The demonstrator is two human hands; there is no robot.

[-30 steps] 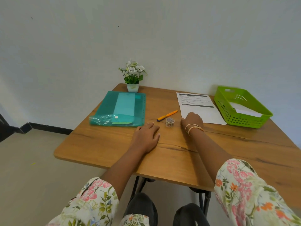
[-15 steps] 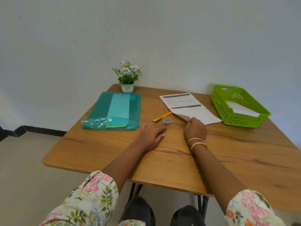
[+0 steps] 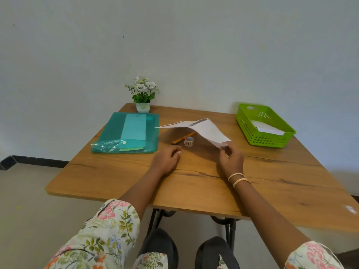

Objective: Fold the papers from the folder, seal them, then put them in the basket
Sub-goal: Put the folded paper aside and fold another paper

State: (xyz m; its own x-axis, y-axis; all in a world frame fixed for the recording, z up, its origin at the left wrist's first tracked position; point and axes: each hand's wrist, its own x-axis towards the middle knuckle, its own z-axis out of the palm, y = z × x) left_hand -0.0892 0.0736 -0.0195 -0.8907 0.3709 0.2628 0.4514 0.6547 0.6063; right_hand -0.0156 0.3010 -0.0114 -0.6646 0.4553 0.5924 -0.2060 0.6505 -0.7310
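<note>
My right hand [image 3: 232,159] pinches the near corner of a printed white paper [image 3: 204,129] and holds it up off the table, its far end hanging over the pen and tape. My left hand [image 3: 166,159] rests flat on the wooden table [image 3: 194,183] with relaxed fingers, just left of a small tape roll [image 3: 189,141]. A teal plastic folder [image 3: 128,133] lies at the left of the table. The green basket [image 3: 250,123] stands at the far right with a folded white paper [image 3: 269,129] inside.
An orange pen [image 3: 182,138] lies beside the tape roll, partly under the lifted sheet. A small potted white flower [image 3: 143,96] stands at the table's back edge by the wall. My knees show beneath the near table edge.
My right hand has dragged the paper toward me from beside the basket and lifted it off the table. My left hand has stayed in place near the tape roll.
</note>
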